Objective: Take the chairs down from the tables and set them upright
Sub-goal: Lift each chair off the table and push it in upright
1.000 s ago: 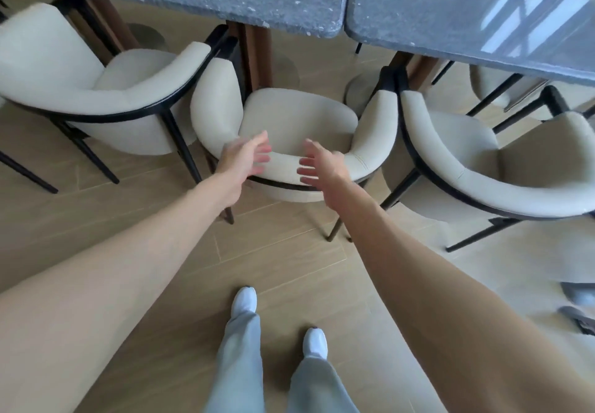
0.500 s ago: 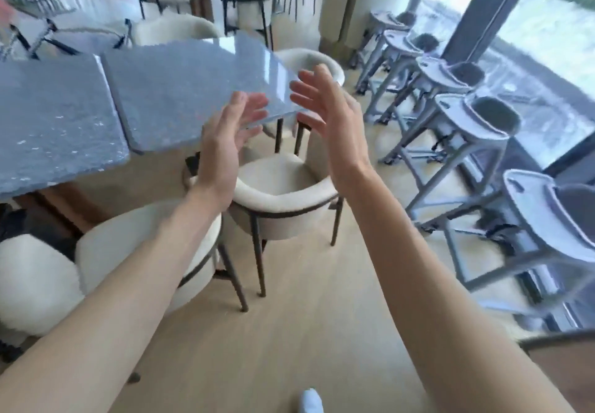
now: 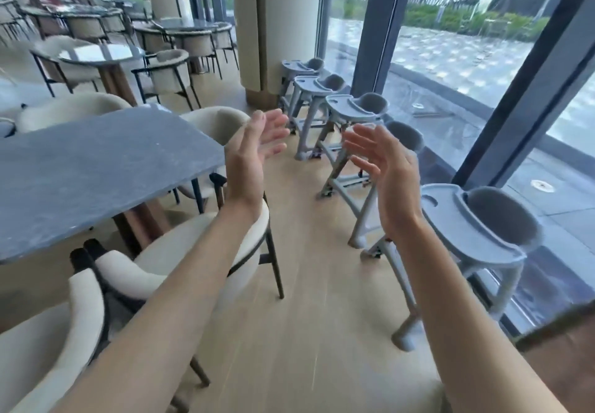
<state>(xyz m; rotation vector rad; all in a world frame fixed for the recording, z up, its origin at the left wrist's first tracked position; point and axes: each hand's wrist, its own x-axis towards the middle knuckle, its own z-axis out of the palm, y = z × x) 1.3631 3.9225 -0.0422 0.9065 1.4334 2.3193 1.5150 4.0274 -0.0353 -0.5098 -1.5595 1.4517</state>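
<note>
Five grey high chairs (image 3: 479,219) beside windows (image 3: 450,58)

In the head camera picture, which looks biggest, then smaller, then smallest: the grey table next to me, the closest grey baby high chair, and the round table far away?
1. Grey table: looks largest.
2. Closest high chair: middle.
3. Far round table: looks smallest.

This is only how they look; nearness makes things look bigger, so true sizes are unsure.

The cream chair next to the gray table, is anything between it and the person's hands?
Nothing visible blocks it. The left hand and right hand hang open in the air, holding nothing. The cream chair stands upright on the floor right under the left forearm, beside the gray table.
</note>
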